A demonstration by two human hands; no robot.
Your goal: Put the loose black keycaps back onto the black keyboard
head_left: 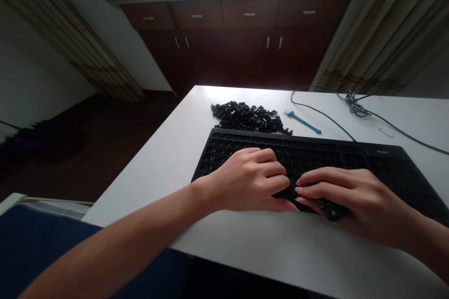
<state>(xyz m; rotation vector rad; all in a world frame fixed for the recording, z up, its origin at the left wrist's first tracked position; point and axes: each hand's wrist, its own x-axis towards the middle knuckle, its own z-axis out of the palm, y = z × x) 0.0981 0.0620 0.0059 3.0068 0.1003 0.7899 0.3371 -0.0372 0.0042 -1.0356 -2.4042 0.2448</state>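
Observation:
A black keyboard [382, 168] with its keycaps off lies across the white table, its exposed key sockets showing. Over its left-middle part rests my left hand [252, 180], fingers curled on the front edge and thumb just in front of it. My right hand [354, 196] is closed around a small black tool [332, 211], whose rounded end shows below the fingers. Its working end is hidden, so the kind of tool is unclear. The right fingertips are close to the left ones, over the keyboard's lower rows.
A pile of loose black keycaps [249, 117] sits behind the keyboard. To its right are a blue brush [304, 122], a coiled black cable [356, 104] and a thin bent metal piece [386, 133]. The white table's [147, 173] left edge runs diagonally.

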